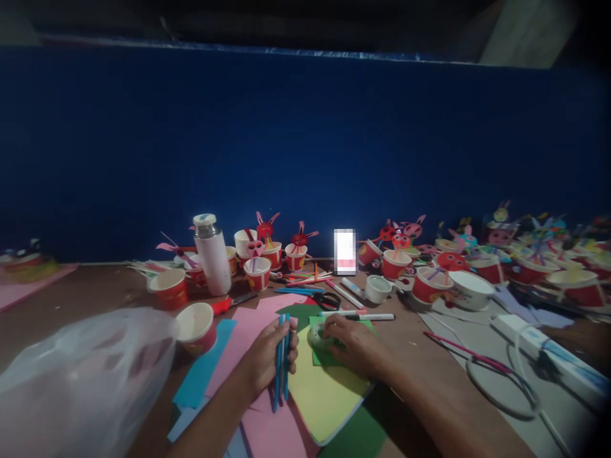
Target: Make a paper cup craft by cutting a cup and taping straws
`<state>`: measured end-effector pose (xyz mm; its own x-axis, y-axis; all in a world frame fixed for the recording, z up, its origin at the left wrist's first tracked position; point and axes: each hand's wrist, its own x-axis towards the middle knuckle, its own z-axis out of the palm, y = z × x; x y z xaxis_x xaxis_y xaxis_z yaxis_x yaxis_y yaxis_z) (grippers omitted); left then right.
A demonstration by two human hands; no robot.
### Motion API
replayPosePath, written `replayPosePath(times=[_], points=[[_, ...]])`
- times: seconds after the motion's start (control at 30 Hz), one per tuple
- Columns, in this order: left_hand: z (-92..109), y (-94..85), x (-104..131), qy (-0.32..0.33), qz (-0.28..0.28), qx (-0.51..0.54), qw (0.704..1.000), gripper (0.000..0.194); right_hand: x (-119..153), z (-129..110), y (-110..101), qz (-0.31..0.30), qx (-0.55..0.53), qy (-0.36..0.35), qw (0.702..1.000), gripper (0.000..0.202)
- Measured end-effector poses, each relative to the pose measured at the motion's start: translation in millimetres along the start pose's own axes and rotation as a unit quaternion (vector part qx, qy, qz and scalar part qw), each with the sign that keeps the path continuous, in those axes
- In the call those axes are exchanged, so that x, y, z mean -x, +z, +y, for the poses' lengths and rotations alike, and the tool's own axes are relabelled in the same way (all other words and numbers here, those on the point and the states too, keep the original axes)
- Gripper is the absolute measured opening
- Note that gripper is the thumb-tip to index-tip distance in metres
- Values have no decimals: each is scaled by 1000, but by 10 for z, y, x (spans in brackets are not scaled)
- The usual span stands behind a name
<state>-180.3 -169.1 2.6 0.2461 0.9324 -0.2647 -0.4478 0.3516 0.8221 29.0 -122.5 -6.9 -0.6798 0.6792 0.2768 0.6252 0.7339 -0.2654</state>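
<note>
Several slim blue craft sticks are upright in my left hand, whose fingers are wrapped round them. My right hand has its fingers curled over a pale round roll of tape; the fingers hide part of it. Under the roll lies a small green paper square on a larger yellow sheet. Pink paper and blue paper spread out beneath and left of my left hand. Markers rest just beyond my right hand.
Black scissors, a red cutter and a white flask stand or lie behind. Red paper cups with paper animal figures line the back. At left bulges a plastic bag; at right are a power strip and cables.
</note>
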Motion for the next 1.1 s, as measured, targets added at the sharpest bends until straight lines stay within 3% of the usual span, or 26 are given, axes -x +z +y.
replayPosePath(times=[0.13, 0.27, 0.33, 0.43, 0.7, 0.97, 1.1], points=[[11, 75, 31, 20, 12, -12, 1000, 13, 28, 69, 14, 49, -34, 43, 997, 28], [16, 85, 37, 13, 5, -6, 1000, 16, -5, 20, 81, 35, -21, 98, 994, 56], [16, 82, 40, -1, 0, -3, 1000, 20, -27, -16, 130, 25, -5, 110, 994, 58], [19, 95, 57, 1, 7, -13, 1000, 25, -36, -34, 176, 29, -17, 106, 994, 59], [49, 195, 98, 2, 53, -108, 993, 37, 27, -155, 62, 144, -176, 31, 973, 75], [-43, 171, 81, 9, 26, -105, 994, 31, 22, -315, 138, 184, -179, 0, 966, 79], [-75, 145, 69, 9, 26, -83, 996, 28, 32, -361, 118, 172, -189, -9, 967, 75]])
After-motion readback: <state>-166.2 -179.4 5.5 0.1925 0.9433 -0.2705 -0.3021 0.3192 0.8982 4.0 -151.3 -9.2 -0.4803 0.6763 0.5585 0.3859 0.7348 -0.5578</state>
